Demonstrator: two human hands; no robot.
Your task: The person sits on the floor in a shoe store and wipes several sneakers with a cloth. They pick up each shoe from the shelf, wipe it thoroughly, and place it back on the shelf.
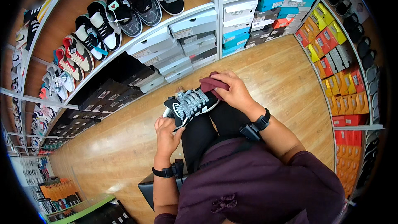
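Note:
A black sneaker point(192, 105) with thick grey laces and white side stripes lies across my lap, its toe pointing up and to the right. My left hand point(167, 130) grips the heel end of it, thumb along the lower edge. In my right hand point(233, 90) is a bunched maroon cloth point(212, 83), pinched between thumb and fingers. That cloth rests against the toe of the sneaker and covers part of it. Black trousers point(199, 133) show beneath the shoe.
Shelves of display sneakers point(113, 21) run along the far left, above stacked shoe boxes point(177, 53). More boxes, orange and red point(345, 90), fill the right-hand shelving. Wooden flooring point(273, 68) spreads between the shelves. Beneath me is a black padded seat point(146, 188).

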